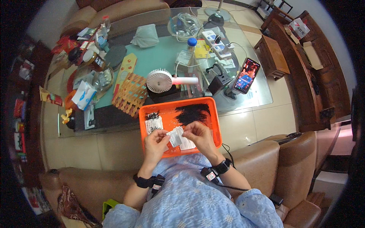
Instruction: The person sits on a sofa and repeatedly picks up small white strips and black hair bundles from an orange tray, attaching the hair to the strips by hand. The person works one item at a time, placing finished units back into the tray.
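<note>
My left hand (155, 144) pinches a small white printed tag (175, 138) by its left edge. At the tag's upper right, the thumb and fingers of my right hand (201, 139) are pressed together; what they grip is too small to make out. Both hands are above an orange plastic tray (218, 129) on my lap. More white tags (187, 145) lie just under the held one. A pile of thin black strings (193, 113) fills the tray's far right. At its far left is a stack of tags with black strings (153, 123).
Beyond the tray stands a glass table (159, 49) with a white handheld fan (160, 81), a wooden lattice mat (130, 94), a lit phone (246, 76) on a stand, and a power strip (216, 43). A brown sofa (251, 163) surrounds me. A cable runs from my right wrist strap (220, 167).
</note>
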`<act>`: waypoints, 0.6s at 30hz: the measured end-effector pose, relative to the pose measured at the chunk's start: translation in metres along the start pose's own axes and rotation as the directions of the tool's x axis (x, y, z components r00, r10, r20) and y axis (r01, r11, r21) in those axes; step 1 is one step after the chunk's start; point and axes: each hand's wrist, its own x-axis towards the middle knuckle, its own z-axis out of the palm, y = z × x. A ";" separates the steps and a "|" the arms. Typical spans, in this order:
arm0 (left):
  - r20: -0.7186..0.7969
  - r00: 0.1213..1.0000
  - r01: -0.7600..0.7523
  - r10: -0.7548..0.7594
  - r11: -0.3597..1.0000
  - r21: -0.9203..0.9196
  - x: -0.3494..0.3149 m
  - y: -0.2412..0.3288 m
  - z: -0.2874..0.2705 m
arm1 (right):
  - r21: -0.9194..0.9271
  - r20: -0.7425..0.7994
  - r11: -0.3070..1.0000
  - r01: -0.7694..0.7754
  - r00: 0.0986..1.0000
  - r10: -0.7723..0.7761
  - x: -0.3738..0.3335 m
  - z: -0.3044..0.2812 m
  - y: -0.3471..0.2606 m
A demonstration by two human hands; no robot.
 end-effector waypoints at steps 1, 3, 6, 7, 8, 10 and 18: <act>-0.009 1.000 -0.021 0.021 1.000 -0.012 -0.002 0.002 0.001 | -0.005 0.010 1.000 -0.013 1.000 0.013 -0.005 0.005 -0.002; -0.025 0.998 -0.061 0.059 0.997 -0.048 -0.006 0.004 0.004 | 0.005 0.070 1.000 0.000 0.998 0.000 -0.013 0.013 -0.003; -0.069 0.994 -0.092 0.089 0.995 -0.033 -0.008 0.004 0.007 | -0.009 0.034 1.000 -0.011 0.999 0.011 -0.016 0.022 -0.001; -0.068 0.992 -0.106 0.104 0.994 -0.027 -0.009 0.003 0.006 | -0.021 0.022 1.000 -0.018 1.000 0.019 -0.016 0.024 0.000; -0.062 0.992 -0.107 0.106 0.994 -0.020 -0.010 0.003 0.005 | -0.010 0.020 1.000 -0.022 1.000 0.022 -0.016 0.026 0.001; -0.065 0.991 -0.120 0.120 0.993 0.001 -0.011 0.001 0.005 | 0.012 0.049 1.000 -0.014 0.999 0.014 -0.015 0.027 0.002; -0.070 0.976 -0.204 0.208 0.977 0.061 -0.010 -0.008 -0.001 | -0.087 0.156 0.996 -0.018 0.987 0.032 -0.022 0.032 -0.007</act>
